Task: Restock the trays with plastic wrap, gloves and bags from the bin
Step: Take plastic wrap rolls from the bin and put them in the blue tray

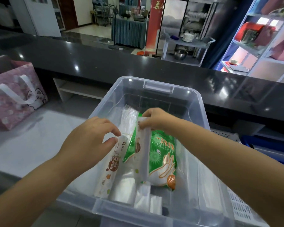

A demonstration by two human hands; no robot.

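A clear plastic bin stands in front of me. Inside lie two white plastic wrap rolls, a green pack of disposable gloves and clear bags. My left hand pinches the top end of the left wrap roll. My right hand grips the top end of the right wrap roll, which lies across the glove pack. More clear bags lie at the far side of the bin.
A pink gift bag stands on the white surface at the left. A dark counter runs behind the bin. A white perforated tray shows at the right, beside the bin. Shelving stands at the far right.
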